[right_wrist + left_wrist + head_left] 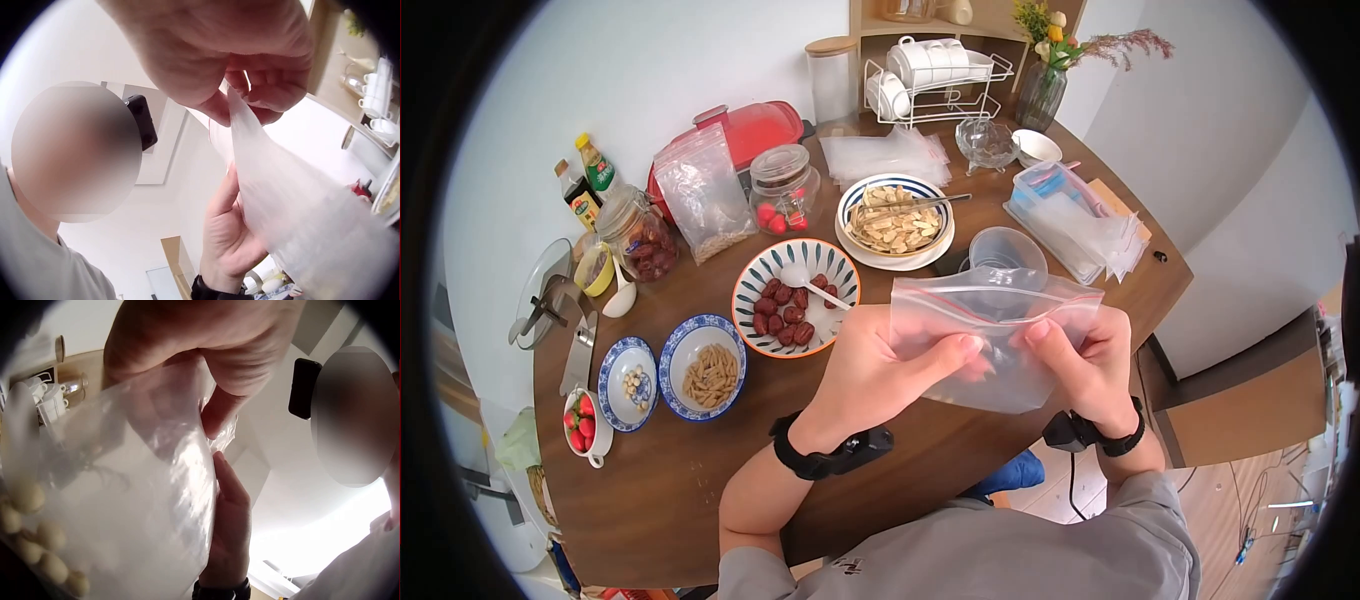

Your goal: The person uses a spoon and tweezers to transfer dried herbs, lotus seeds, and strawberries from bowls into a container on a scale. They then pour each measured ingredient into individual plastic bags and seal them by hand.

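Note:
A clear zip bag [990,375] with a red line along its mouth hangs between my two hands. My left hand [875,365] pinches its near side, the thumb lying on the plastic and the fingers behind. Opposite it, my right hand [1090,365] grips the other side the same way, thumb close to the zip line. The mouth gapes a little between the thumbs. Several pale round seeds [50,536] lie at the bottom of the bag in the left wrist view. In the right wrist view the bag [300,206] tapers up to the pinching fingers.
Left of the hands stand a striped bowl [745,300] of red dates with a white spoon, and two blue-patterned bowls [735,385]. Behind are a bowl of pale slices [895,230], a clear tub [1005,245], a box of bags [1060,225] and a cup rack [940,80].

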Tool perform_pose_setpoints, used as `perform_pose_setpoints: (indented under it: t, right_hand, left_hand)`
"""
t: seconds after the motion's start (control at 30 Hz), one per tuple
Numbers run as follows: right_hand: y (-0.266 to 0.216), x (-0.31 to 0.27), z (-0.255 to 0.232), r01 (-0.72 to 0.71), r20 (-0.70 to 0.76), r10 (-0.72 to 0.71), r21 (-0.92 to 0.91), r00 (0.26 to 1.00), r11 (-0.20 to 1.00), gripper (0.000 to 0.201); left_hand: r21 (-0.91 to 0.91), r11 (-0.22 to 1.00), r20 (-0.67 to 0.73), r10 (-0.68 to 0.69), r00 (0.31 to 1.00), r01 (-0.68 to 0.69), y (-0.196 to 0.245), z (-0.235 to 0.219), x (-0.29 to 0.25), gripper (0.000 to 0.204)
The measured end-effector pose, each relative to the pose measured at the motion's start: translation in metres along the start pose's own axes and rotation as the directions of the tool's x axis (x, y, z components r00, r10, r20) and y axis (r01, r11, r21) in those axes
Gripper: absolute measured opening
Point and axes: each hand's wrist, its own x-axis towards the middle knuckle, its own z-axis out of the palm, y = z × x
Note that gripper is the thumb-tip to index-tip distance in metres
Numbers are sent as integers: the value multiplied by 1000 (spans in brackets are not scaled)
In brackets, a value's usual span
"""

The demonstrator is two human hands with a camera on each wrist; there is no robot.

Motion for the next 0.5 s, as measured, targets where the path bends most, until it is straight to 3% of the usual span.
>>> perform_pose_setpoints:
  t: [0.07,0.13,0.17,0.4,0.5]
  right_hand:
    - [4,1,2,137,23,-137,-23,990,990,9]
    - [7,1,3,175,44,-173,-56,984,983,10]
    - [7,2,3,214,65,-208,-89,976,973,11]
    - [-1,0,-1,231,28,-229,-113,973,966,17]
    - [-2,-3,-1,257,12,-258,-141,966,956,16]
  left_hand:
    - [-24,999,-39,23,999,-24,3,2,0,17]
    - [32,998,-73,52,996,-50,7,-1,1,19]
    - [15,1000,-83,-5,997,7,11,-1,0,22]
    - [-24,1000,-55,-6,998,4,13,-3,-1,27]
    - [47,998,-50,40,998,-38,16,-4,-2,27]
